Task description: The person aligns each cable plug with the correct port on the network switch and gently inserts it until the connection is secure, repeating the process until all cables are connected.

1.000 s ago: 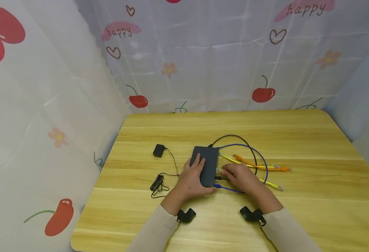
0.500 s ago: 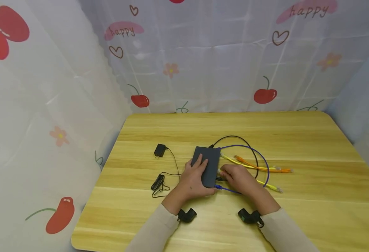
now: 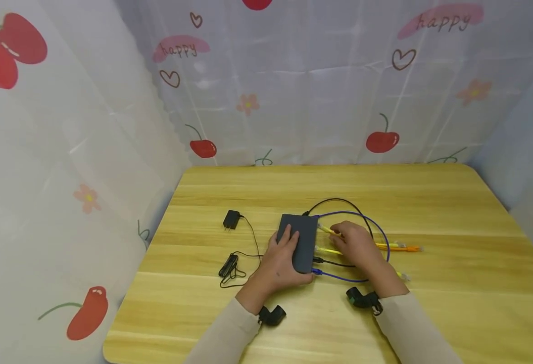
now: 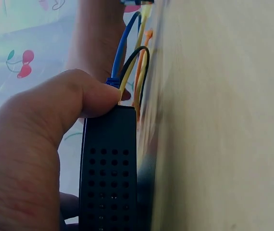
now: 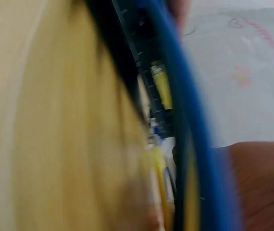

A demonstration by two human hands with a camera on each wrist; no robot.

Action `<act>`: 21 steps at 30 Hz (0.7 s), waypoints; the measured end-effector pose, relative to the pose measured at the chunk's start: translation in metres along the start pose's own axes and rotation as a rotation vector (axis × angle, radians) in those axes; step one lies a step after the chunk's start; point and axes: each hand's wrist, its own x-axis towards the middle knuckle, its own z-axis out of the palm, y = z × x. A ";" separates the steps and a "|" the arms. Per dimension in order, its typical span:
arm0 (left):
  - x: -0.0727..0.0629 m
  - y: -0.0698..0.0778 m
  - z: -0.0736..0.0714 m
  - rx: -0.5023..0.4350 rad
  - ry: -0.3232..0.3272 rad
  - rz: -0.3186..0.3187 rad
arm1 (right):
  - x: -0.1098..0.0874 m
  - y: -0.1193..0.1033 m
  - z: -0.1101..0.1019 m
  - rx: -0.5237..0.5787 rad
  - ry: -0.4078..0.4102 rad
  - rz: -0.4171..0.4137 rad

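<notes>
A dark network switch (image 3: 303, 242) lies on the table, ports facing right. My left hand (image 3: 279, 259) grips it, fingers spread over the top and thumb at the near corner. Into its right side run a blue network cable (image 3: 339, 277), a black cable (image 3: 337, 263) and a yellow network cable (image 3: 331, 251). My right hand (image 3: 359, 245) is at another yellow network cable (image 3: 325, 229) near the far end of that side; whether the fingers pinch it is hidden. In the right wrist view this cable's plug (image 5: 152, 150) shows, blurred, beside the switch.
A black power adapter (image 3: 231, 219) lies left of the switch, with its bundled cord (image 3: 228, 266) nearer. An orange cable (image 3: 413, 248) lies under and beyond my right hand. Blue and black cable loops arch around that hand. Curtains stand behind and beside the table (image 3: 193, 323).
My right hand has moved away from the middle yellow cable's plug to the farther yellow cable. The middle yellow cable now shows at the switch's side. My left hand stays on the switch.
</notes>
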 end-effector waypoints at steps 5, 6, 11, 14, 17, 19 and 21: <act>0.000 0.000 0.002 0.023 -0.010 -0.006 | 0.008 0.006 0.005 -0.057 -0.041 0.015; 0.001 0.000 0.003 0.026 -0.011 -0.005 | 0.010 0.007 0.007 -0.069 -0.038 0.020; 0.001 0.000 0.003 0.029 -0.012 -0.004 | 0.017 0.008 0.012 -0.110 -0.010 0.047; 0.001 0.000 0.002 0.032 -0.014 -0.008 | 0.020 0.008 0.016 -0.124 -0.008 0.057; 0.001 -0.001 0.002 0.043 -0.012 -0.007 | 0.023 0.005 0.018 -0.125 -0.019 0.087; 0.001 0.000 0.002 0.048 -0.007 -0.005 | 0.025 0.004 0.019 -0.116 -0.030 0.111; 0.001 0.000 0.001 0.051 -0.002 -0.004 | 0.027 0.004 0.020 -0.108 -0.033 0.124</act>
